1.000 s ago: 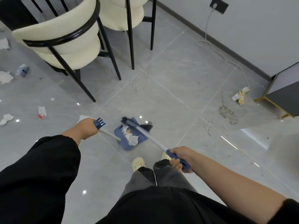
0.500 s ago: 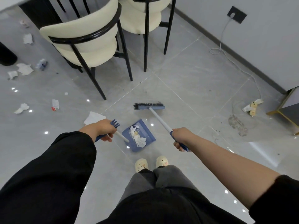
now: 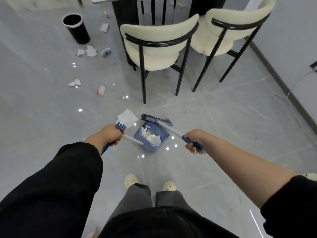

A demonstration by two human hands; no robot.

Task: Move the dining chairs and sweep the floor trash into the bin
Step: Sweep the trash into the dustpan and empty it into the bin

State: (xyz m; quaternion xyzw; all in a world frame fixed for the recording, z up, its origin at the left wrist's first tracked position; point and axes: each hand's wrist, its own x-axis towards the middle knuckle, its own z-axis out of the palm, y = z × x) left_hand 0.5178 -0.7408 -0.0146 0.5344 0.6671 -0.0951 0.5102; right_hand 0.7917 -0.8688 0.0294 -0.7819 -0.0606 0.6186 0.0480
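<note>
A blue dustpan (image 3: 163,134) is being rested on the grey tiled floor (image 3: 240,127), just ahead of the person's cream shoes (image 3: 131,181), and crumpled white paper with a few yellowish crumbs is being carried inside it. Its white-and-blue handle (image 3: 133,139) is being gripped by the left hand (image 3: 109,134) — the fingers are clamped round the blue grip. A broom (image 3: 157,119) is being held in the right hand (image 3: 194,140), with the fingers curled tight round the blue end of its handle, and its dark bristled head is being set against the far edge of the dustpan. A flat white tissue (image 3: 127,118) is lying just beyond the dustpan's far left corner.

Farther out to the left of the dustpan, a paper scrap (image 3: 74,82) and a small wrapper with a red end (image 3: 101,90) are lying scattered. Well beyond them a black bin (image 3: 76,28) is standing upright and open, with more crumpled paper (image 3: 91,51) near its foot. Two cream chairs with black frames (image 3: 159,48) (image 3: 231,31) are standing beyond the dustpan and to its right — their backs are turned toward it.
</note>
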